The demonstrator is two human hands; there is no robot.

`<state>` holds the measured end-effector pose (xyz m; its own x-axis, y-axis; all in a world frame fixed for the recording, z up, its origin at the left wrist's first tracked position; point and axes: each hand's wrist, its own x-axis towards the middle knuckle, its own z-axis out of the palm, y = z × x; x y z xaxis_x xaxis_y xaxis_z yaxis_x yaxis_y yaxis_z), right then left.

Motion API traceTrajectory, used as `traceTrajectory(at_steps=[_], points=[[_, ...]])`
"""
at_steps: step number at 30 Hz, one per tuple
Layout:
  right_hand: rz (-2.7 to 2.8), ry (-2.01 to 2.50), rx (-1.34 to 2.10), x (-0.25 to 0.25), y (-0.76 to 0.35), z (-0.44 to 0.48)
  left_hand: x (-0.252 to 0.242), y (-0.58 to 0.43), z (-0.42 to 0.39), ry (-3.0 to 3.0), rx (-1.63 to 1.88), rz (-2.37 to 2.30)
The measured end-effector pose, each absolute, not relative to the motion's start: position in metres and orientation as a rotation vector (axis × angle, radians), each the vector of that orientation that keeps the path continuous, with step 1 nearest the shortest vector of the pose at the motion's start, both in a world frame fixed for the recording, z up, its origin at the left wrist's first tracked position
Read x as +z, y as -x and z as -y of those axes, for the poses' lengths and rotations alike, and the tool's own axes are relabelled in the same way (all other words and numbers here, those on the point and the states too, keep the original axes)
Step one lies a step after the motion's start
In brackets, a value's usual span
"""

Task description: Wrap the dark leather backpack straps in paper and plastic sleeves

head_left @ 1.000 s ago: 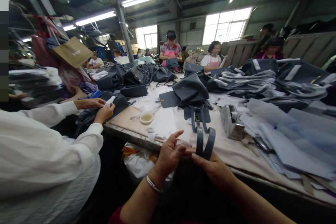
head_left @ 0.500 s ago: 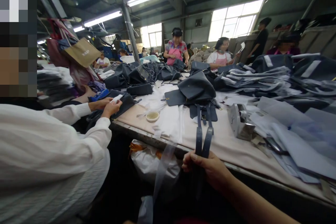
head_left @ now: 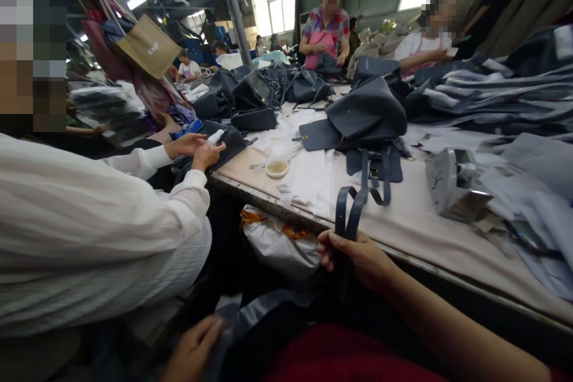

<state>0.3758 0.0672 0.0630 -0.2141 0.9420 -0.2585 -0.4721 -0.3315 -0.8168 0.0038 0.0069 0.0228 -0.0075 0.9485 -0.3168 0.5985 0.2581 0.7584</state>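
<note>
Right hand [head_left: 358, 256] grips the strap [head_left: 353, 215]; blurred left hand [head_left: 192, 349] pinches a film strip [head_left: 259, 307].

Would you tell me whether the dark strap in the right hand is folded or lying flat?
Folded: the strap rises from the right hand as two lengths side by side.

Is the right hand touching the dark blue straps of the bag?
Touching. In the head view, the right hand is closed around the lower ends of the dark blue straps, which rise out of its fist toward the bag.
</note>
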Motion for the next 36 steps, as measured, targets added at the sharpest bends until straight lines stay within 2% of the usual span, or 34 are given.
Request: traceTrajectory(at_steps=[3,5,11,18,21,24,27,29,33,36], points=[[0.825,1.035,1.73,0.063,-0.368,-0.062,0.027,-0.074,-0.039,-1.126,0.861,-1.524],[0.832,1.077,1.73,0.063,-0.368,-0.056,0.033,-0.121,-0.058,-1.161,0.912,-1.347],[0.782,1.063,1.732,0.059,-0.381,-0.046,0.044,-0.201,-0.069,-1.54,0.694,-1.017],[0.691,1.184,1.502,0.059,-0.405,-0.049,0.04,-0.202,-0.087,-2.008,0.473,-0.795],[0.706,1.144,1.501,0.056,-0.416,-0.046,0.052,-0.19,-0.147,-2.239,0.656,-0.958],[0.736,1.171,1.505,0.05,-0.418,-0.042,0.064,-0.187,-0.23,-2.469,0.75,-1.422],[0.75,1.21,1.494,0.048,-0.418,-0.038,0.07,-0.195,-0.304,-2.484,0.477,-1.853],[0.734,1.205,1.481,0.05,-0.42,-0.038,0.069,-0.203,-0.338,-2.401,0.246,-1.975],[0.67,1.187,1.46,0.058,-0.428,-0.042,0.063,-0.213,-0.363,-2.296,0.064,-2.017],[0.632,1.166,1.433,0.063,-0.432,-0.049,0.064,-0.215,-0.341,-2.377,0.328,-1.891]])
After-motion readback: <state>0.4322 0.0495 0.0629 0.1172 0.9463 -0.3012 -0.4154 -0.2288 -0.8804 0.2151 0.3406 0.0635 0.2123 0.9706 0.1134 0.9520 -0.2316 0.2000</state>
